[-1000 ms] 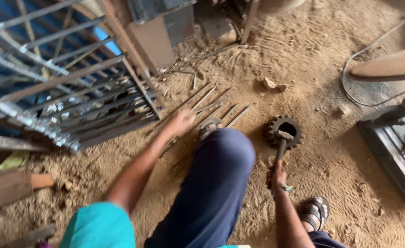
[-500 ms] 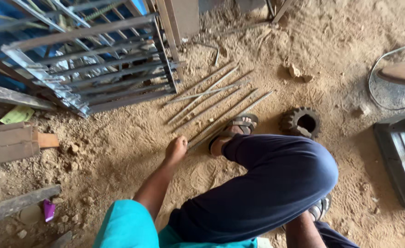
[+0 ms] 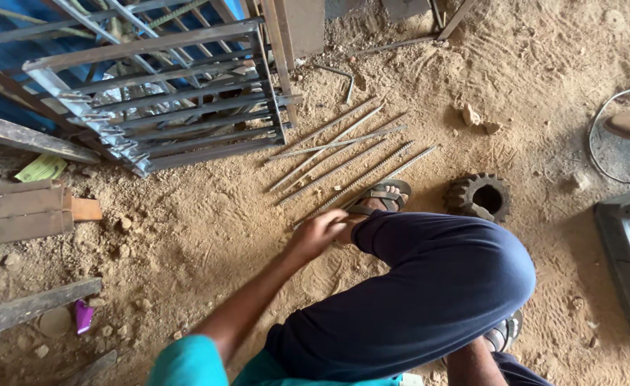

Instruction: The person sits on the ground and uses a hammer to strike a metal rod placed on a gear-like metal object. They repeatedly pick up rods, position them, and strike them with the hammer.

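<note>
While the right arm [image 3: 476, 364] shows only at the lower right, its hand hidden behind the knee so its grip cannot be told, the left hand [image 3: 318, 232] rests with curled fingers at the near ends of the steel rods [image 3: 343, 157], which run diagonally toward upper right, beside the metal grille [image 3: 179, 107].

Teal short sleeve [image 3: 186, 364], dark navy trousers [image 3: 429, 300], strapped sandals [image 3: 385, 196], apparently grey-brown; bare forearms.
</note>
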